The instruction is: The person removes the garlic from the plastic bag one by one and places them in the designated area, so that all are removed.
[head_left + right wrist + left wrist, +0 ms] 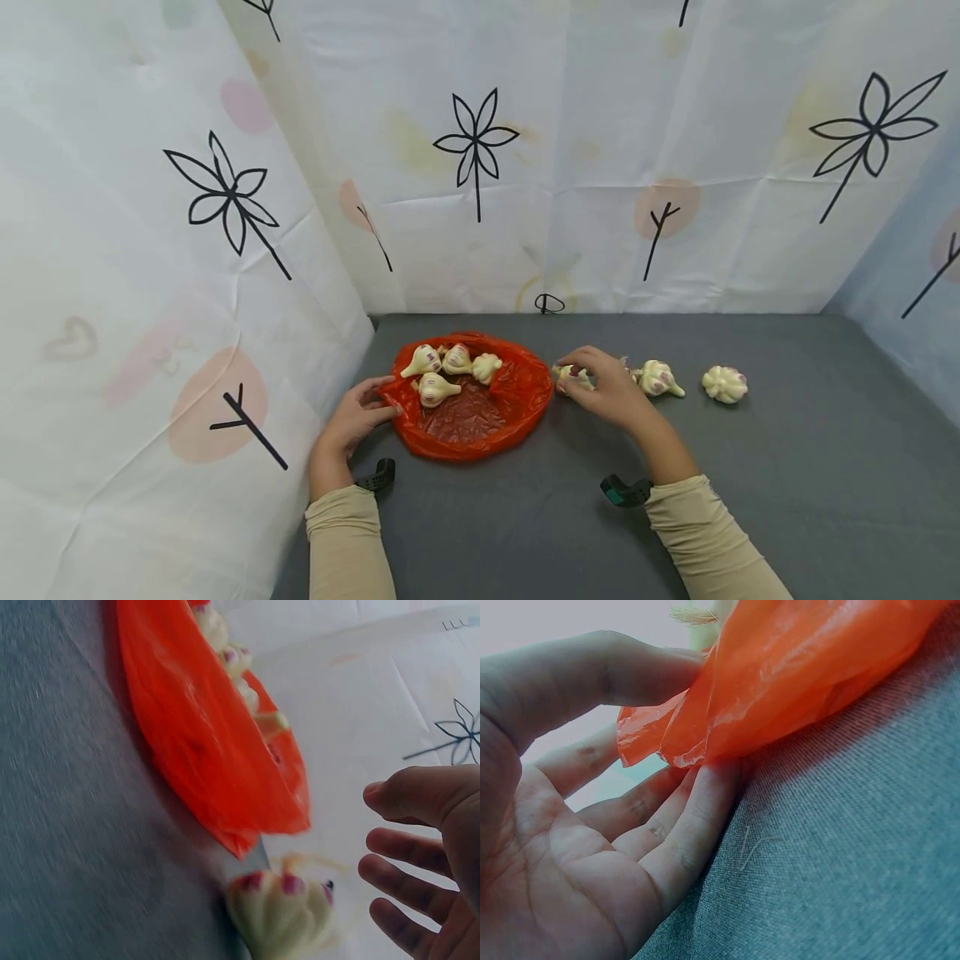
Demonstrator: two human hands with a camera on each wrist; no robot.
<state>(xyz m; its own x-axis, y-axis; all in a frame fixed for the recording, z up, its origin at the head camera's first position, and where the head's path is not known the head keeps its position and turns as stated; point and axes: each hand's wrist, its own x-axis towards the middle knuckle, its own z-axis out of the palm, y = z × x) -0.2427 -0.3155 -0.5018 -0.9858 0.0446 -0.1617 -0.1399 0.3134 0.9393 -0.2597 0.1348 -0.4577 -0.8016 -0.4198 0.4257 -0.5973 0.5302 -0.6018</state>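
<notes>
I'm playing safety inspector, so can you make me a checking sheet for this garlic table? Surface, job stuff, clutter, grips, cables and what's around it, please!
Surface: grey tabletop, woven-looking up close.
Job's things: red plastic bag, lying open; four garlic bulbs show inside; at least three loose bulbs lie to its right, but a hand may hide more.
Clutter: nothing seen.
Left grip: pinches the bag's left edge.
Right grip: fingers apart from the bulb nearest the bag.
Cables: nothing seen.
Surroundings: patterned sheets behind and at both sides.
</notes>
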